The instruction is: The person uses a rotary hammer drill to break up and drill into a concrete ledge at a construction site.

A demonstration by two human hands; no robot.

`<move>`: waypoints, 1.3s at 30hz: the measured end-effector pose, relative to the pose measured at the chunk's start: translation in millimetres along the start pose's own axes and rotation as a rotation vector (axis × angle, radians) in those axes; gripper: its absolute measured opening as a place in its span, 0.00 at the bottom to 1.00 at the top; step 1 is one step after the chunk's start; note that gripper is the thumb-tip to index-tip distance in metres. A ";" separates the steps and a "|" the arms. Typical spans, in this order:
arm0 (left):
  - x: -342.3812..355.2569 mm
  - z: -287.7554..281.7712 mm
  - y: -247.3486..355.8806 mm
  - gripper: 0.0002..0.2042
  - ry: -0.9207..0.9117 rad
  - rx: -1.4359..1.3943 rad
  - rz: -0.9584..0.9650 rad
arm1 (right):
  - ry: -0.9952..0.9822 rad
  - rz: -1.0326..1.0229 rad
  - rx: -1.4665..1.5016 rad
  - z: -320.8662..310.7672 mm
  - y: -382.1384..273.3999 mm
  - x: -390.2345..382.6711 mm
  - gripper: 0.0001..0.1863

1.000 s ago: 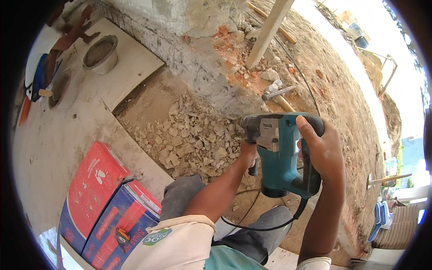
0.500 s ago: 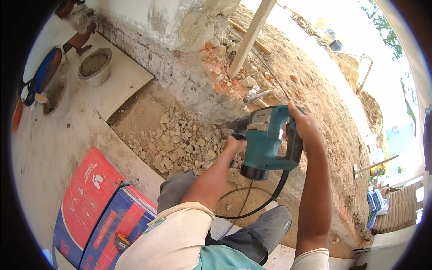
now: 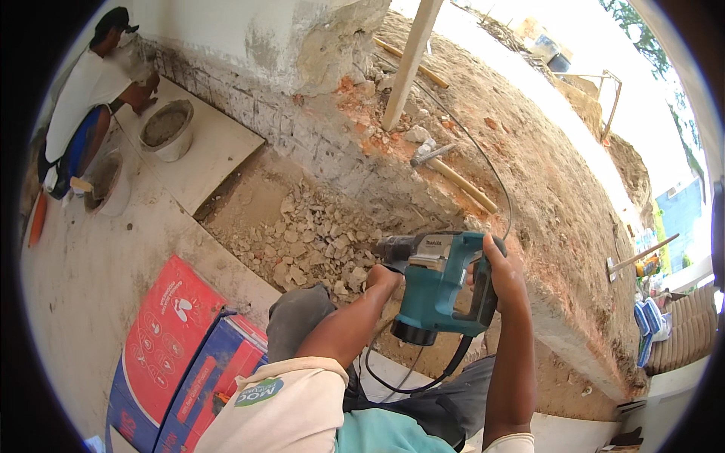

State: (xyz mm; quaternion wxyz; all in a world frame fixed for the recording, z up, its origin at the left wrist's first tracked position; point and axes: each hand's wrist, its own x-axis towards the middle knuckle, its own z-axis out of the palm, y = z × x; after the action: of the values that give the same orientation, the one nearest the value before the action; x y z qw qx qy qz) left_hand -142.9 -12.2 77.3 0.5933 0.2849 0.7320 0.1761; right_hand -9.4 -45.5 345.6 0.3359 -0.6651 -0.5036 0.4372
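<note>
Blue-green drill (image 3: 430, 294), left of my right hand (image 3: 506, 273)
That hand squeezes its back handle (image 3: 485, 308); my left hand (image 3: 384, 278) grips beside its nose (image 3: 394, 248).

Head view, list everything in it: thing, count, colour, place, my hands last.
Power tool: one, teal and black, centre
Cord: count unclear, black, below and above tool
Rubble: one heap, grey, left of tool
Wooden-handled tools: two, tan and grey, centre and right
Post: one, pale, top centre
Wall: one, white and grey, top
Floor slabs: several, pale, left
Buckets: two, grey, upper left
Coworker: one, white shirt, upper left
Boxes: two, red and blue, lower left
Corrugated stack: one, brown, right
Left hand: one, bare, tool's front
Right hand: one, bare, rear handle
</note>
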 end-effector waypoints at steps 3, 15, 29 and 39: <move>5.6 16.5 -20.7 0.23 0.098 0.179 0.087 | 0.071 0.103 0.193 -24.6 51.7 -19.9 0.29; -58.1 70.4 12.5 0.14 0.085 0.718 0.218 | 0.256 0.368 1.059 -88.1 245.5 -103.0 0.35; -16.4 93.0 13.4 0.14 0.137 0.810 0.289 | 0.294 0.441 1.118 -80.2 292.3 -75.6 0.34; 2.9 103.3 12.3 0.14 0.088 0.732 0.267 | 0.349 0.484 0.948 -85.4 309.2 -46.0 0.31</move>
State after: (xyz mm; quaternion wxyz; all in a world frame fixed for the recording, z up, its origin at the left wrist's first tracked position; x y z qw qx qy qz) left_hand -40.7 -9.1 58.1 0.3924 0.5625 0.7277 -0.0090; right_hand 180.3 -172.9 116.0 0.5666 -0.6005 -0.0216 0.5638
